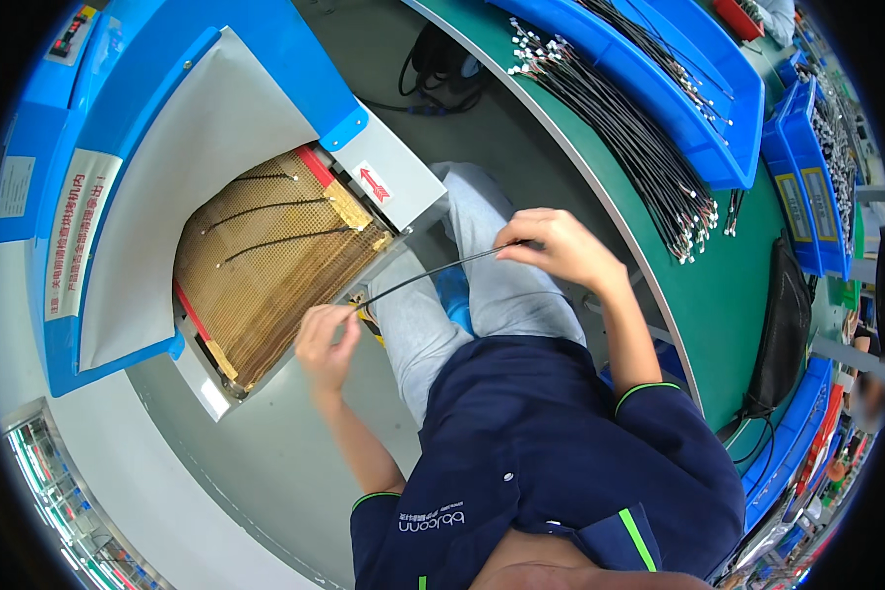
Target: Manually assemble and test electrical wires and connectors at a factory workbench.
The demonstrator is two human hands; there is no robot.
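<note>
The grip of left hand point(326, 344) and right hand point(560, 248) pinched one black cable point(433, 272) over the lap point(516, 300); three cables point(270, 208) lay on the mesh belt point(265, 305), many apparently left in the bundle point(615, 128) along the counter's left edge point(600, 189).

Light is bright, even — edges bend strongly (corners black).

The navy short-sleeved shirt point(600, 433) has green trim point(637, 539), white lettering point(433, 521) and a pale button point(508, 477); the trousers point(506, 295) are grey.
</note>
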